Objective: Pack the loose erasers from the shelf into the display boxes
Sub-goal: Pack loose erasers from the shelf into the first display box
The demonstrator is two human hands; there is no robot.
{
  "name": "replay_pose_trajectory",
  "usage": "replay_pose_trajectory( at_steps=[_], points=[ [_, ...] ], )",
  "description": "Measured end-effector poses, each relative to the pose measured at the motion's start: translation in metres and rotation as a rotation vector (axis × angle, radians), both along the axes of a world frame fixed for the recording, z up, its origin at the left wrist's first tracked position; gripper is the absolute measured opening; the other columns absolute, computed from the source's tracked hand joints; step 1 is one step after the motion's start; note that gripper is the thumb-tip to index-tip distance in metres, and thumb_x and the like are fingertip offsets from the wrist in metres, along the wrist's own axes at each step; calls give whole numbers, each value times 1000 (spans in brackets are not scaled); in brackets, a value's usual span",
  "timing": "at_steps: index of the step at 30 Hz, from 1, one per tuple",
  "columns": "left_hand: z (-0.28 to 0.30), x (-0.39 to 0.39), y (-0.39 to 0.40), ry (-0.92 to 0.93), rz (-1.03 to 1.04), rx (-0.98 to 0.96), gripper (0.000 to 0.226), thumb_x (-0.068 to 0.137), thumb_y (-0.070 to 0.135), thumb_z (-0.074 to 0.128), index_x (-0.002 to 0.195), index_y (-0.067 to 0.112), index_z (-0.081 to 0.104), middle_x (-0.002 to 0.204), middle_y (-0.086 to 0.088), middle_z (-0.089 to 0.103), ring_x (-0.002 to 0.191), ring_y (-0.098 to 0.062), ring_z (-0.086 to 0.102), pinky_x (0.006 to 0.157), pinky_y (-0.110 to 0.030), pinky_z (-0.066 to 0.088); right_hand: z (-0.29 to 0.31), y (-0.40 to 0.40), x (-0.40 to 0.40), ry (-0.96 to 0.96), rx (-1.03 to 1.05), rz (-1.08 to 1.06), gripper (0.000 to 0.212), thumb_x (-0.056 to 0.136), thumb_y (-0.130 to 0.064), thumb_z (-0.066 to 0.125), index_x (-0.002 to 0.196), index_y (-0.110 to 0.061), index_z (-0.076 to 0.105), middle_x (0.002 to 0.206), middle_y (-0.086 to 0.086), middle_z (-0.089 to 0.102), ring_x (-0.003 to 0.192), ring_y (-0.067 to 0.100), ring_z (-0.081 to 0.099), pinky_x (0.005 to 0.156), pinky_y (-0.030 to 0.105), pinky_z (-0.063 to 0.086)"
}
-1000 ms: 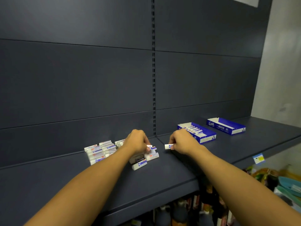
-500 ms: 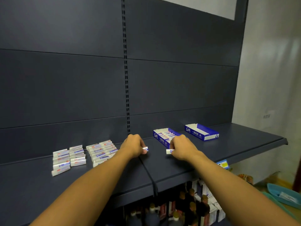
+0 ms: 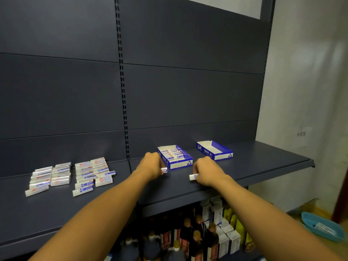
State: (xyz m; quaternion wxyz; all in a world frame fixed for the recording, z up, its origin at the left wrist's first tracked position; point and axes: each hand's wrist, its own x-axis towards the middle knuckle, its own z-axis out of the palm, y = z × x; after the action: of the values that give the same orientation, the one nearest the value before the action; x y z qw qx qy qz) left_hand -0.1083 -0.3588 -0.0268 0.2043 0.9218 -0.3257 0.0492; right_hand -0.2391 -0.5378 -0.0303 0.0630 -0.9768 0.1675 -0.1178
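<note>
hands grip one eraser each — left hand beside the part-filled display box, right hand near the empty box.

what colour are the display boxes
Blue outside with white panels and white inside, both boxes; head view, the only one.

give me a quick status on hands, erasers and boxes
Left hand and right hand each grip one eraser. Near box partly filled, far box empty. Loose erasers wait at left. Nothing blocking.
</note>
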Motion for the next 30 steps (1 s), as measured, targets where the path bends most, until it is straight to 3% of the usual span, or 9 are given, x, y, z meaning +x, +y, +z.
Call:
replay_pose_trajectory(
  at_steps=[4, 15, 30],
  points=[
    [1, 1, -21, -32, -20, 22, 24, 86, 13, 74, 108, 5, 72, 111, -13, 69, 95, -24, 67, 79, -32, 54, 1, -18, 1, -2, 23, 0, 12, 86, -17, 72, 99, -15, 72, 104, 7, 67, 95, 23, 64, 88, 39, 58],
    [10, 39, -82, -17, -11, -45, 30, 87, 17, 77, 115, 9, 72, 122, -11, 68, 113, -25, 64, 94, -38, 57, 11, -71, 34, -90, -3, 0, 11, 88, -11, 69, 96, -19, 73, 103, 6, 66, 93, 25, 64, 80, 36, 56],
    [20, 108, -119, -45, 83, -51, 16, 86, 15, 77, 102, 12, 74, 107, -6, 71, 96, -19, 67, 83, -35, 60, 30, -114, 126, -96, 9, 143, 14, 88, -10, 67, 97, -19, 73, 102, 4, 69, 90, 21, 64, 72, 29, 50]
  ],
)
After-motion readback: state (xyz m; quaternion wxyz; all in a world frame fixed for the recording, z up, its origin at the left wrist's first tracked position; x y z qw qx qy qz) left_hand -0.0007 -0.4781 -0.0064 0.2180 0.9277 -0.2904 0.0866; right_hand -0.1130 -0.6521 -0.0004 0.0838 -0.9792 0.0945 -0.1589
